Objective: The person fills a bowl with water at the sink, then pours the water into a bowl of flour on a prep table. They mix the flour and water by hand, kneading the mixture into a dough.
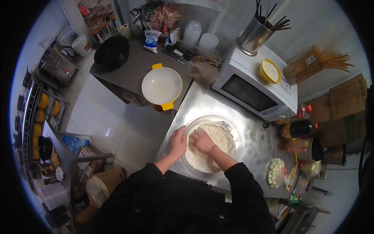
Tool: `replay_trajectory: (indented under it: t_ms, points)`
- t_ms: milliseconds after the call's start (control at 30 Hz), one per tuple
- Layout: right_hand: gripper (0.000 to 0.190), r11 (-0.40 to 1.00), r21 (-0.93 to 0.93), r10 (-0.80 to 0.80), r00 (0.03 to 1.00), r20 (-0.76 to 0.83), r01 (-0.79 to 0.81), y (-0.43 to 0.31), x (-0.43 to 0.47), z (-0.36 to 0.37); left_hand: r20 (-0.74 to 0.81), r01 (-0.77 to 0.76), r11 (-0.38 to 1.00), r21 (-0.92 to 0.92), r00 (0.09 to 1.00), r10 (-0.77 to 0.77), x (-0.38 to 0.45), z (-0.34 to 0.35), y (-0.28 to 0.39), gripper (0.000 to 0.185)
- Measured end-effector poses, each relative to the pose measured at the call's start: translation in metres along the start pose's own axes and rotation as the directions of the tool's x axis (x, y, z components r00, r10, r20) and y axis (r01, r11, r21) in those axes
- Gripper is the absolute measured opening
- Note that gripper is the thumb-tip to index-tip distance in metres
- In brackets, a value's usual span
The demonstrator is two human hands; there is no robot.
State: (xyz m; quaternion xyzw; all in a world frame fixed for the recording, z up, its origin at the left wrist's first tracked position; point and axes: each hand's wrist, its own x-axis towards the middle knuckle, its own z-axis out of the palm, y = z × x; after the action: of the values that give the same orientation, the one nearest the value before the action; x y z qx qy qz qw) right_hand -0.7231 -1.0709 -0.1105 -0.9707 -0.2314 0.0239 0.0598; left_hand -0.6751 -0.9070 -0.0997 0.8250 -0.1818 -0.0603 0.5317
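Note:
A wide, shallow metal bowl (240, 146) stands on the stainless steel worktop (251, 163) in front of me. Pale flour (219, 136) fills much of it, with a crumbly surface. At the bowl's left side, my left hand (178, 142) holds the rim. My right hand (201, 142) reaches into the flour on the left half, its fingers bent and dusted white. Whether those fingers close on any of the flour is hidden. Beyond the bowl, a white basin with yellow handles (162, 84) rests on a dark counter (133, 68).
A white microwave (248, 87) stands behind the bowl, carrying a yellow bowl of white powder (270, 71) and a metal holder of chopsticks (254, 35). Sauce bottles (298, 128) and a bag of peeled garlic-like pieces (275, 172) lie to the right. A black wok-like pan (111, 52) sits far left.

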Motion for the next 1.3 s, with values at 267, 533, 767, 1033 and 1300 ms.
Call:
replay_trajectory:
  t_ms: [267, 533, 767, 1033, 1300]
  points:
    - [0.018, 0.967, -0.030, 0.253, 0.964, 0.077, -0.252, 0.035, -0.008, -0.032, 0.009, 0.003, 1.000, -0.005, 1.000, -0.003, -0.001, -0.003, 0.001, 0.038]
    - [0.039, 0.857, 0.045, 0.507, 0.856, 0.105, -0.513, -0.020, -0.053, -0.039, 0.010, -0.006, 1.000, 0.003, 1.000, 0.006, 0.000, -0.002, 0.001, 0.037]
    - [0.050, 0.465, 0.342, 0.841, 0.528, 0.116, -0.816, -0.034, -0.101, -0.033, 0.014, -0.011, 1.000, -0.006, 1.000, 0.011, -0.001, 0.000, -0.002, 0.038]
    - [0.063, 0.076, 0.663, 0.913, 0.319, 0.254, -0.745, -0.050, -0.097, 0.013, 0.011, -0.018, 1.000, -0.013, 1.000, 0.019, 0.000, 0.002, -0.006, 0.038]
    - [0.054, -0.105, 0.803, 0.936, 0.215, 0.279, -0.586, -0.067, -0.108, -0.002, 0.006, -0.041, 0.999, -0.017, 0.999, 0.041, -0.001, 0.003, -0.008, 0.038]
